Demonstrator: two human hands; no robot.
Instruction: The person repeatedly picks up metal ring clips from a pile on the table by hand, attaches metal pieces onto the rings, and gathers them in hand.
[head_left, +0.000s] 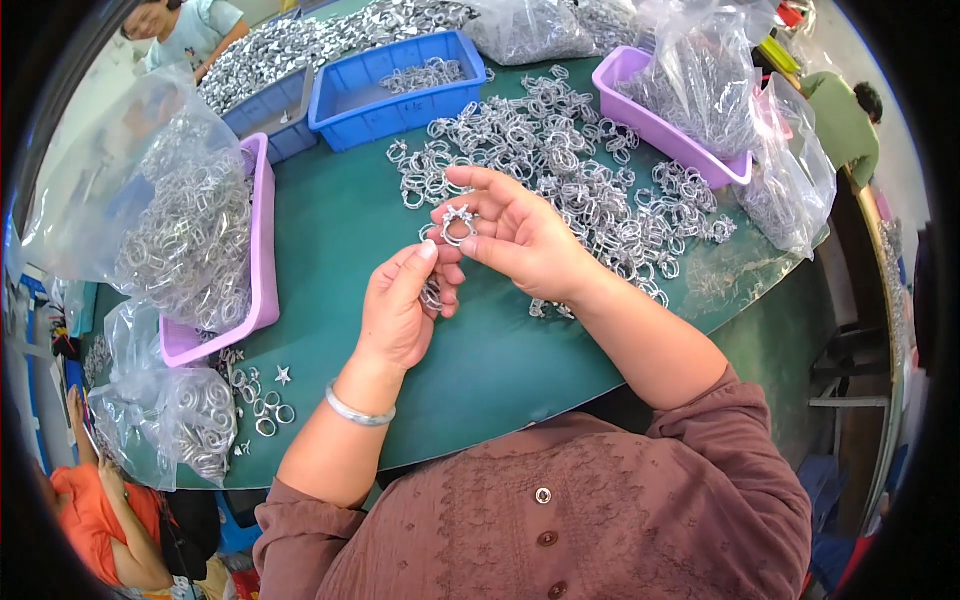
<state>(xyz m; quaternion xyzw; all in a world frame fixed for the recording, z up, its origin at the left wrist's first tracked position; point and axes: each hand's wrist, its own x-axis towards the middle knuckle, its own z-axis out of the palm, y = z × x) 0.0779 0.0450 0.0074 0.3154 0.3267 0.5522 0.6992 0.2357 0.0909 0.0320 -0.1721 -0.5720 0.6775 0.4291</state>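
My right hand pinches a silver ring with a knobbly top between thumb and fingers. Just below and to its left is my left hand, its thumb raised near that ring. Several more silver rings are tucked in the curled fingers of my left hand, partly hidden. A bracelet circles my left wrist. Beyond my right hand spreads a large loose pile of similar silver rings on the green table.
Left stands a purple tray with a clear bag of rings; a smaller bag and loose rings lie nearby. Blue bins and heaped metal pieces are behind. Another purple tray is at right. Co-workers sit around.
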